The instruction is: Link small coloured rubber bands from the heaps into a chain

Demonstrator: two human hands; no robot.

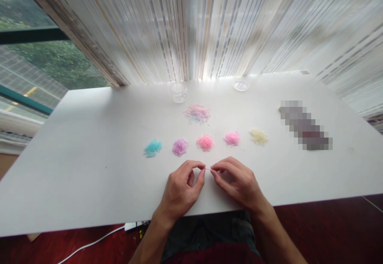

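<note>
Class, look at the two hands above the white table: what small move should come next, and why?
Probably ease open the left hand's pinch while the right hand grips: a thin pale piece seems to bridge the gap between them, so one must let go before the other can carry it.

Thin strand (208,169) between both hands (181,188)

1. Before me I have a wide white table (74,148), its far edge close against a striped, sheer curtain (176,28).
2. Pale light glows through the curtain's folds.
3. To my left I see a window (36,52) with dark green bars (32,35), leafy bushes (56,58) beyond it.
4. Below me I see a glossy dark-red floor (323,232), with a white cable (89,244) running across it on my left.
</note>
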